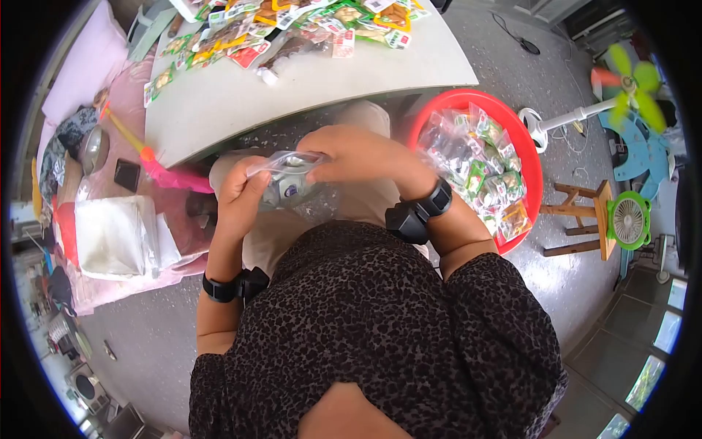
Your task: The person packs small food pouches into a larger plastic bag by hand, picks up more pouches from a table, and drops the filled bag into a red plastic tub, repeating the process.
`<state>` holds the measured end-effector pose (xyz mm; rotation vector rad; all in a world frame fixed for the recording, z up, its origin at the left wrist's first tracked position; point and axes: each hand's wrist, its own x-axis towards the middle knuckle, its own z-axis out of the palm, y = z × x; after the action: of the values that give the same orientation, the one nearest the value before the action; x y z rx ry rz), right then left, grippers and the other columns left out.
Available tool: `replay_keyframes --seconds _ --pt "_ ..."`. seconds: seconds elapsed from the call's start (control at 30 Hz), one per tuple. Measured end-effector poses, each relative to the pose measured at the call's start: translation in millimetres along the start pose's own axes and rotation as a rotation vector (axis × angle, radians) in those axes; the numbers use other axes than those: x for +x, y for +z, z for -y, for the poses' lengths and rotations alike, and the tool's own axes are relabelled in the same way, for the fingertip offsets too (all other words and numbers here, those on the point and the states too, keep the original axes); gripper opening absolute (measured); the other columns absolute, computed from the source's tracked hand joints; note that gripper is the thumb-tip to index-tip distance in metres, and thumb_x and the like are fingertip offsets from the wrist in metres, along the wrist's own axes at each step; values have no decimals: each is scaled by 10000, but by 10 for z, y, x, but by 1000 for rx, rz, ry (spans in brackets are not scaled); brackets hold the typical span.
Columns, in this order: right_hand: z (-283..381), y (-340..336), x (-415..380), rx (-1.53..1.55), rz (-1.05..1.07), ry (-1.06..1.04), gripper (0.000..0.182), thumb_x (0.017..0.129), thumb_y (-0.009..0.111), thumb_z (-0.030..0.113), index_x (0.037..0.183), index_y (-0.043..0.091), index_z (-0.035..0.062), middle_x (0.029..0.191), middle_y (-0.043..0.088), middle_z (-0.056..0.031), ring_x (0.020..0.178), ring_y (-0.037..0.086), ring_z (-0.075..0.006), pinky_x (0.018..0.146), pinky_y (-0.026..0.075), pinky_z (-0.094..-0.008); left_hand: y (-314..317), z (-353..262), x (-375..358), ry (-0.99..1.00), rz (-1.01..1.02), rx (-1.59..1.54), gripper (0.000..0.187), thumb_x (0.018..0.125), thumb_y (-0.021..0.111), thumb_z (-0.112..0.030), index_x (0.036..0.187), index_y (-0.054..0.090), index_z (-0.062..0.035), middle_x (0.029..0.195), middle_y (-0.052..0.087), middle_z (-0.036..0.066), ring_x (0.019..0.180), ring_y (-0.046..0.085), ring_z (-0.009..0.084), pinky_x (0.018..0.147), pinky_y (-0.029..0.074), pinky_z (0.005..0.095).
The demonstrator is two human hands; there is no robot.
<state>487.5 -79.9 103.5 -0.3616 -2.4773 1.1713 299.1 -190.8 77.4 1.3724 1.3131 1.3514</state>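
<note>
A clear plastic bag (291,183) with printed packaging inside is held up over my lap. My left hand (243,189) pinches its left upper edge between thumb and fingers. On the other side, my right hand (351,155) grips the bag's right upper edge, fingers curled behind it. A purple mark shows on the contents, but their kind cannot be made out through the film. Both hands are below the front edge of the white table (314,102), where many small food packets (292,25) lie heaped at the far side.
To my right, a red tub (534,183) holds many bagged packets (479,172). Beyond it stand a fan with green blades (627,84) and a wooden stool (601,219) with a small green fan (629,219). At left, a white block-shaped package (117,235) rests on a pink cover (88,289).
</note>
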Motion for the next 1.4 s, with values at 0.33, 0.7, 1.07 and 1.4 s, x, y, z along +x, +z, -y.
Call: replay_keyframes --seconds 0.33,0.7,1.07,1.4 --pt "-42 192 -81 -40 0 40 232 704 522 237 763 522 12 736 539 -163 735 510 -329 638 393 -399 156 115 -13 -72 -77 -8 119 806 464 -97 862 509 -3 813 510 26 733 451 81 663 371 211" --pt "-196 329 -152 -159 -140 57 174 696 532 195 682 474 31 688 506 -150 670 500 -319 594 389 -397 333 65 44 -75 -59 142 111 802 464 -91 854 506 -1 830 515 36 730 448 78 652 364 205" --pt "-315 -659 -1288 169 -691 575 117 777 505 132 749 522 20 648 468 8 619 438 -59 539 368 -218 -55 705 114 -234 19 120 114 793 465 -77 875 499 -4 832 517 40 753 464 90 690 377 214" --pt "-1617 -569 -3166 -212 -1285 980 104 728 517 118 707 528 16 609 472 5 551 413 -64 479 335 -215 -152 1214 -35 -349 81 121 110 774 465 -98 823 495 -4 715 477 6 649 418 68 588 344 191"
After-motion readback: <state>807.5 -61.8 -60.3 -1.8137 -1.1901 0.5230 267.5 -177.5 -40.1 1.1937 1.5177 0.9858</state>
